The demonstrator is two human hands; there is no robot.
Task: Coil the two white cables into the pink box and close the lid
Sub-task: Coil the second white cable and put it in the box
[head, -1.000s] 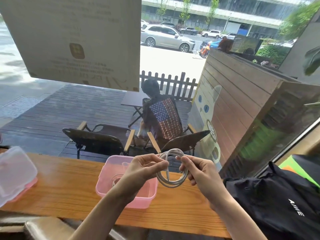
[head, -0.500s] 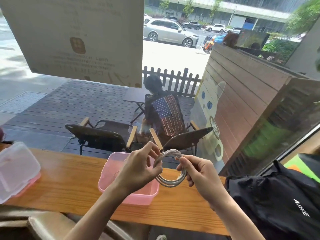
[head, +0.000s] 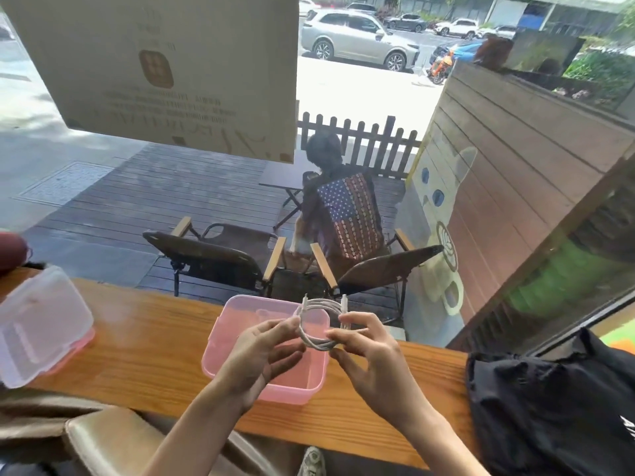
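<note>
A white cable (head: 318,342) is wound into a small round coil, held over the right part of the open pink box (head: 220,352). My left hand (head: 261,352) pinches the coil's left side with thumb and fingers. My right hand (head: 367,355) holds its right side, both plug ends sticking up near the top. Something pale lies at the back of the box; I cannot tell what it is. The clear lid with pink rim (head: 37,324) lies upside down at the far left of the wooden counter (head: 144,341).
A black bag (head: 549,407) sits on the counter at the right. A tan cushioned seat (head: 113,444) is below the counter's near edge. Beyond the window are chairs and a seated person.
The coil has dropped lower and tilted flatter over the box. My left hand opened its grip to fingertips, and the camera view tipped downward.
</note>
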